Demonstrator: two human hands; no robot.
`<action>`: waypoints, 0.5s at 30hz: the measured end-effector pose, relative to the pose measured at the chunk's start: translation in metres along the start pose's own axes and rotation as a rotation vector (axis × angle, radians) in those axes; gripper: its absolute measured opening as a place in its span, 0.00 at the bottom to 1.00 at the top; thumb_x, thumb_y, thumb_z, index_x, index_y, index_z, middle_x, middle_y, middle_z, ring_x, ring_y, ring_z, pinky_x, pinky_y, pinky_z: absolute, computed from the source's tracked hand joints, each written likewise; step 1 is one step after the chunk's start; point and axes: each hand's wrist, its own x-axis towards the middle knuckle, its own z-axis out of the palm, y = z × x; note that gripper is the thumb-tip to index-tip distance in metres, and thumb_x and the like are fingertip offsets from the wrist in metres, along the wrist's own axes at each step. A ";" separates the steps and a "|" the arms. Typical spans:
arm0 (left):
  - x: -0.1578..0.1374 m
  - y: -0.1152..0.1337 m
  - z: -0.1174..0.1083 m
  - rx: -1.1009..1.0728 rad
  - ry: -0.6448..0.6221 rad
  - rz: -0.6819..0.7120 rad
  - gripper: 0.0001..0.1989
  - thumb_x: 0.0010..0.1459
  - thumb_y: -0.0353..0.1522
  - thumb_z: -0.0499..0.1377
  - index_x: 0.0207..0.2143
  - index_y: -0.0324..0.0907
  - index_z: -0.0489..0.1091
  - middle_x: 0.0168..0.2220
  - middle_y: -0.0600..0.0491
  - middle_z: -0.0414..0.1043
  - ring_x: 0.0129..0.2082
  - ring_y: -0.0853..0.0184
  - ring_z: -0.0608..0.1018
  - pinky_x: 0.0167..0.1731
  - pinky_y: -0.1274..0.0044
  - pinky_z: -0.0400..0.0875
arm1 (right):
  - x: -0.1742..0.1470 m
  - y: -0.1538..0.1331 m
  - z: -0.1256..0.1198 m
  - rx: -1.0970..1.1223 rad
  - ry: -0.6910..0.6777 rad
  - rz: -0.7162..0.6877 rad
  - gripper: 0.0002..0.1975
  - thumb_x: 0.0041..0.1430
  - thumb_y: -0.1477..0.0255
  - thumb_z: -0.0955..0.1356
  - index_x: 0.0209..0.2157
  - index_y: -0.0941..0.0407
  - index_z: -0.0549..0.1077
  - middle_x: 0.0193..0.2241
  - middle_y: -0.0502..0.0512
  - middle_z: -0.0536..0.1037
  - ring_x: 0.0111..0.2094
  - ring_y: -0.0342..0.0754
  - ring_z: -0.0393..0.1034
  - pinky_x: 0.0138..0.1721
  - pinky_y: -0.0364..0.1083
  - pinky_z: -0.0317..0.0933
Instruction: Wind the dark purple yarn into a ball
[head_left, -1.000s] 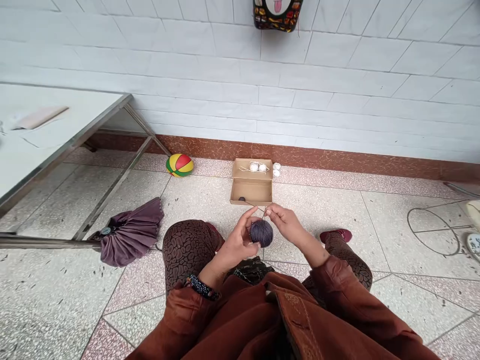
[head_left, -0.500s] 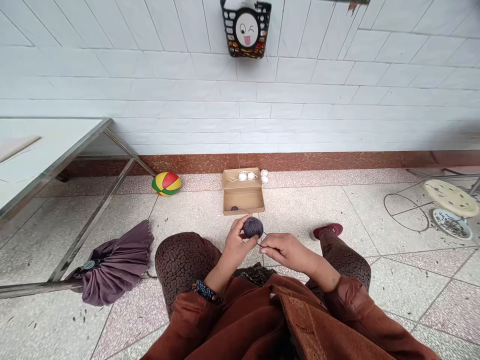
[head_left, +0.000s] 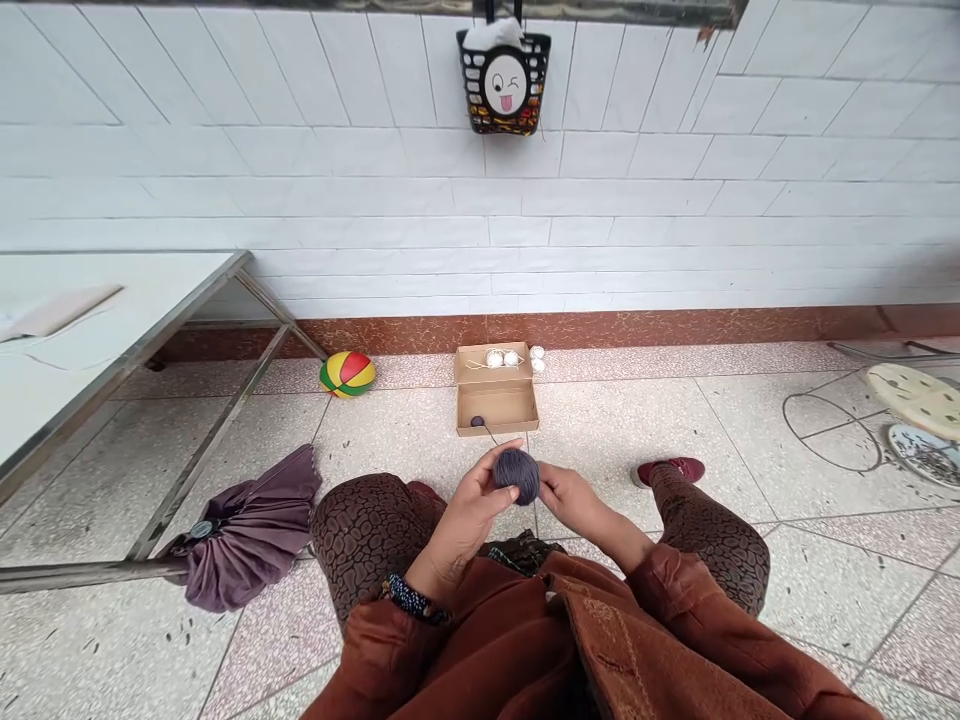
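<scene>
A dark purple ball of yarn (head_left: 519,474) sits in my left hand (head_left: 471,508), with the thumb across its near side and the fingers around the left and back. My right hand (head_left: 576,502) is closed at the ball's right edge, its fingertips partly hidden behind the yarn. From the ball a strand runs forward to a smaller dark ball of yarn (head_left: 477,421) inside an open cardboard box (head_left: 514,408) on the floor. Two white balls of yarn (head_left: 494,357) lie on the box's raised lid, and two more white balls (head_left: 538,364) rest beside it.
A beach-style ball (head_left: 348,373) lies by a metal-framed table (head_left: 150,300) at left, with a folded purple umbrella (head_left: 255,530) below. At right are a wire stand (head_left: 831,432), a spotted stool seat (head_left: 915,398) and a dish of seeds (head_left: 926,455). A black basket (head_left: 504,85) hangs on the wall.
My right hand has moved from below the ball, where it pinched the strand, up against the ball's right side. The ball now faces me more fully. The whole view has tilted slightly.
</scene>
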 end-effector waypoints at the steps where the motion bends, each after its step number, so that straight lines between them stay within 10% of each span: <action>1: 0.002 -0.003 -0.002 0.054 0.060 0.013 0.29 0.50 0.34 0.67 0.56 0.44 0.69 0.52 0.47 0.71 0.51 0.58 0.73 0.54 0.68 0.65 | -0.007 -0.003 0.000 -0.019 -0.044 -0.038 0.14 0.71 0.66 0.61 0.34 0.56 0.73 0.28 0.52 0.75 0.30 0.45 0.70 0.34 0.42 0.63; 6: 0.009 -0.013 -0.005 0.494 0.189 0.179 0.27 0.51 0.32 0.65 0.55 0.45 0.69 0.54 0.46 0.67 0.54 0.57 0.70 0.56 0.66 0.64 | -0.019 -0.040 -0.028 -0.022 -0.133 -0.264 0.14 0.72 0.65 0.60 0.37 0.56 0.73 0.31 0.53 0.77 0.32 0.45 0.71 0.36 0.42 0.64; 15: -0.015 0.002 0.010 0.442 -0.222 0.057 0.36 0.61 0.35 0.56 0.70 0.50 0.47 0.59 0.46 0.64 0.54 0.56 0.69 0.57 0.63 0.62 | 0.024 -0.035 -0.052 -0.042 0.204 -0.215 0.13 0.71 0.64 0.62 0.34 0.55 0.72 0.30 0.53 0.75 0.33 0.46 0.69 0.37 0.44 0.63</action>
